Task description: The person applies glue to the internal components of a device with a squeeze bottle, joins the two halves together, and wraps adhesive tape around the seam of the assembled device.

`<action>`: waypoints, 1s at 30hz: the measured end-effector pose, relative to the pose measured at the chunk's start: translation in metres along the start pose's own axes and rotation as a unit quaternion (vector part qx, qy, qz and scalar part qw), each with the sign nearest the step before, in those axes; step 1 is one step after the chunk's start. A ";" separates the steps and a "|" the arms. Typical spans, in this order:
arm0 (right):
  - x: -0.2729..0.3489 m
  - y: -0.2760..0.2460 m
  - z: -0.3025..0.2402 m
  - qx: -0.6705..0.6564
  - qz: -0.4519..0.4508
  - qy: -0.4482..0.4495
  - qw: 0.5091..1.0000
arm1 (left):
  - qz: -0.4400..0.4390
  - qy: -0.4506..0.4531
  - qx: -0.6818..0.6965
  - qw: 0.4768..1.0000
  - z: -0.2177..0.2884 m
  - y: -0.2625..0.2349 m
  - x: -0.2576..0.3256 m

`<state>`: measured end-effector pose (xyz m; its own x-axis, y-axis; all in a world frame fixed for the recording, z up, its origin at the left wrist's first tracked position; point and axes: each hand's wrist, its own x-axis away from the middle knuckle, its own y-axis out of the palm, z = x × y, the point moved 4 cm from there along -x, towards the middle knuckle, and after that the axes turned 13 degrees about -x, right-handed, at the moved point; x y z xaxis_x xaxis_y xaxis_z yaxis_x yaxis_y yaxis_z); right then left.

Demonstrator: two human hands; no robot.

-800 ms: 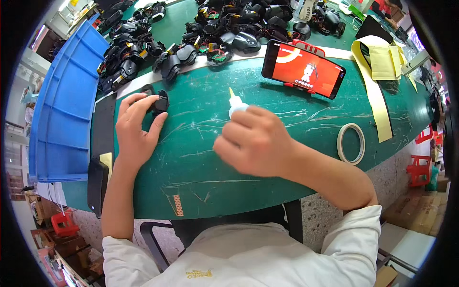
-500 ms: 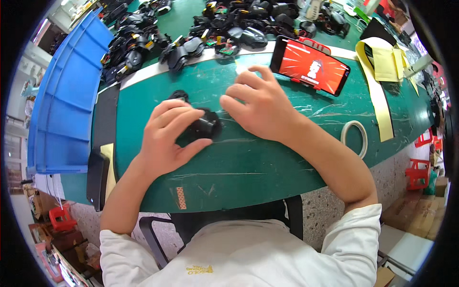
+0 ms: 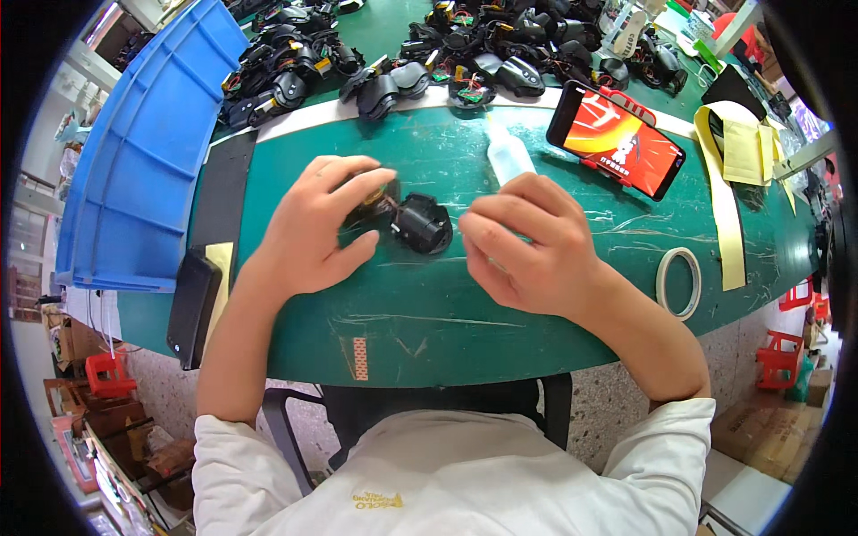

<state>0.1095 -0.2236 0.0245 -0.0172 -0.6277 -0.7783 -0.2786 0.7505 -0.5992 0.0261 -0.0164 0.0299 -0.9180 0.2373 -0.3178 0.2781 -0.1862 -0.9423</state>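
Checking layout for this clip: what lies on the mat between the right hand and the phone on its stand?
In the head view, a small clear squeeze bottle lies between the right hand and the phone.

— Where is there room on the green mat [image 3: 500,313]?

— The near strip, between the hands and the table's front edge, lies open; only a small patterned sticker [image 3: 359,357] sits there, flat.

— And to the sides?

— On the left a black strip [image 3: 222,188] and a dark phone [image 3: 193,306] lie flat, with the blue crate [image 3: 143,152] standing as a wall beyond. On the right a tape roll [image 3: 678,282] lies near the right hand [image 3: 527,246], and yellow strips [image 3: 726,210] lie farther out.

— Straight ahead?

— Blocked: a clear bottle [image 3: 508,154] lies just beyond the right hand, a propped phone [image 3: 617,140] stands beside it, and a heap of black parts [image 3: 465,54] fills the far edge. Between the left hand [image 3: 317,228] and the right sits the small black part [image 3: 422,223].
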 end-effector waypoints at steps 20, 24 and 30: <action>-0.005 -0.015 0.010 0.071 -0.028 0.127 0.989 | -0.067 -0.045 0.028 0.996 -0.002 0.003 0.010; -0.008 -0.009 0.003 -0.022 -0.067 0.133 0.989 | -0.027 -0.033 0.008 0.999 0.016 0.014 0.011; -0.037 0.017 -0.023 -0.016 -0.159 0.183 0.970 | -0.033 0.047 0.139 0.989 -0.008 0.008 0.014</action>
<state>0.0832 -0.1921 0.0479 -0.2628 -0.8619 -0.4337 -0.3556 0.5044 -0.7868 0.0177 -0.0074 0.0168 -0.8973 0.3435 -0.2773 0.1180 -0.4187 -0.9004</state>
